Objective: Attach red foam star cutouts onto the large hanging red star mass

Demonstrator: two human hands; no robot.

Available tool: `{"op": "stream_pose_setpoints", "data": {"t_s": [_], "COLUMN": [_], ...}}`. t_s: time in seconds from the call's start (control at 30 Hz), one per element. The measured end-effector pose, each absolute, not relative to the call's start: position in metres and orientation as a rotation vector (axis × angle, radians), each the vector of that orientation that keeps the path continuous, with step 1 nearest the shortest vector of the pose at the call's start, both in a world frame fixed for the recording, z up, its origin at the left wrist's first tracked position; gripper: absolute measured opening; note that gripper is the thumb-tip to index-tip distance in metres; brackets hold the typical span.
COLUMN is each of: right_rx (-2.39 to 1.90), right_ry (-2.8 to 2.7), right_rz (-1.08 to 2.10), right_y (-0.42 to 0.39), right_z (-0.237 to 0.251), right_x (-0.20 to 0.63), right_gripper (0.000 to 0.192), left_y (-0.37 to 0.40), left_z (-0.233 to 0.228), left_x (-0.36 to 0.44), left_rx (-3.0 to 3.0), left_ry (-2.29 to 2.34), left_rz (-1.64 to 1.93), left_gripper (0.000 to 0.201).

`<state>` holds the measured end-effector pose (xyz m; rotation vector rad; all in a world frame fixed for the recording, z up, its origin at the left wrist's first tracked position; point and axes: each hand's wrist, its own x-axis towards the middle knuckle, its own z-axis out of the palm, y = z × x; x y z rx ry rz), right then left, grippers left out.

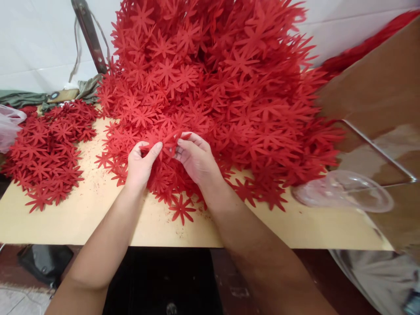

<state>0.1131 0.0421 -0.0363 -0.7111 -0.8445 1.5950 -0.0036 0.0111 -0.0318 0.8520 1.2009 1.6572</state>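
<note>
My left hand (141, 161) pinches a red flower-shaped cutout (166, 142) between thumb and fingers, in front of a big heap. Close by on the right, my right hand (195, 155) has its thumb and fingers closed on the same cutout or on another one overlapping it; which of these I cannot tell. Behind and below both hands rises the large pile of red flower cutouts (203, 87), each with several narrow petals. One loose red cutout (182, 209) lies flat near the front edge, below my hands.
A smaller pile of red cutouts (49, 148) lies on the left of the pale table (101, 223). A clear plastic tub (344, 192) lies at the right beside a cardboard box (377, 87). A plastic bag (9, 127) and green cloth (22, 97) are at the left back.
</note>
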Motion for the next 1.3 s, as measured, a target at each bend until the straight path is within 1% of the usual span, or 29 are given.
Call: {"op": "stream_pose_setpoints", "data": {"t_s": [0.17,0.3,0.43,0.53,0.67,0.8,0.87,1.1,1.3], "right_rx": [-0.708,-0.718,-0.755,-0.786,-0.855,-0.818,-0.799,-0.797,-0.748], "right_ry": [-0.903,-0.923,-0.867,-0.864,-0.961,-1.111,-1.167,-1.291,-1.267], "right_rz": [1.585,1.561,1.586,1.551,1.472,1.387,1.382,1.455,1.437], "right_y": [0.041,0.043,0.046,0.046,0.043,0.041,0.04,0.037,0.042], "right_z": [-0.037,-0.04,-0.04,-0.038,-0.036,-0.036,-0.036,-0.039,-0.038], "right_x": [0.112,0.112,0.113,0.112,0.111,0.111,0.11,0.106,0.113], "right_gripper": [0.037,0.034,0.033,0.041,0.051,0.047,0.046,0.054,0.05], "left_y": [0.01,0.012,0.017,0.019,0.014,0.008,0.007,0.011,0.014], "left_z": [-0.032,-0.033,-0.035,-0.037,-0.033,-0.028,-0.027,-0.031,-0.025], "left_x": [-0.003,-0.008,-0.015,-0.016,-0.01,-0.004,-0.003,-0.008,-0.013], "left_rx": [0.953,0.952,0.879,0.836,0.81,0.938,0.969,0.903,0.785], "left_ry": [1.18,1.167,1.15,1.148,1.146,1.084,1.095,1.132,1.014], "left_rz": [1.63,1.687,1.761,1.777,1.664,1.47,1.439,1.528,1.659], "left_gripper": [0.034,0.03,0.032,0.032,0.034,0.034,0.034,0.029,0.028]}}
